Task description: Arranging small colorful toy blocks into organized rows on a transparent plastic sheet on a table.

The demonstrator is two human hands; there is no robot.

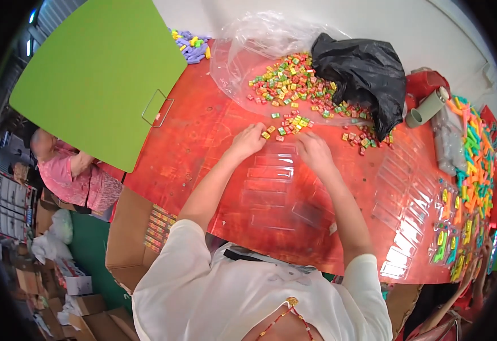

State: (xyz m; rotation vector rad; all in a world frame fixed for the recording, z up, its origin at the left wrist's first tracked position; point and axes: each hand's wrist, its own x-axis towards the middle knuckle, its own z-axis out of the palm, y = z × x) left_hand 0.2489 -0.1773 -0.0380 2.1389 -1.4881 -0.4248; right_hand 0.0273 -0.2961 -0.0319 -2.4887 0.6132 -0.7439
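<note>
Small foil-wrapped sweets in red, yellow and green lie in a loose cluster between my hands. My left hand is at the cluster's left side, its fingers bent together around a yellow wrapped sweet. At the right side, my right hand rests low with fingers slightly apart and fingertips beside the sweets; nothing shows in it. A clear plastic tray with several slots lies flat on the red table just below both hands.
Behind lies a larger heap of sweets on clear plastic sheeting, partly under a black bag. More clear trays and colourful plastic toys are at right. A green board stands left, near another person. A cardboard box holds packed sweets.
</note>
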